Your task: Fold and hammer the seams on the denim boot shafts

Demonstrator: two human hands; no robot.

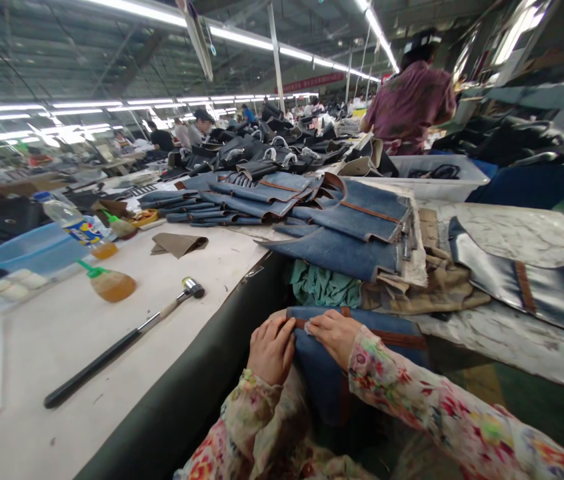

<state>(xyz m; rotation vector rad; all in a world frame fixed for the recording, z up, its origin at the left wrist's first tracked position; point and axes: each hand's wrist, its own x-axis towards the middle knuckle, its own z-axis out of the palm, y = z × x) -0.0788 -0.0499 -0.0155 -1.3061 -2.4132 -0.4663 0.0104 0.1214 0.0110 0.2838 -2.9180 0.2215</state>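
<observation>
A blue leather-like panel with brown strips lies across my lap, against the dark padded table edge. My left hand is closed over its left end, fingers curled down and fingertips on a brown strip. Just to the right, my right hand has its fingers pinched together and pressed on the same strip. A small pale wad shows under those fingertips; its exact kind is unclear. The thumbs and the panel's underside are mostly hidden.
A hammer lies on the white table at left, near glue bottles, a plastic drink bottle and a blue basin. Stacked blue panels rest ahead; another panel lies right. A person stands beyond a white bin.
</observation>
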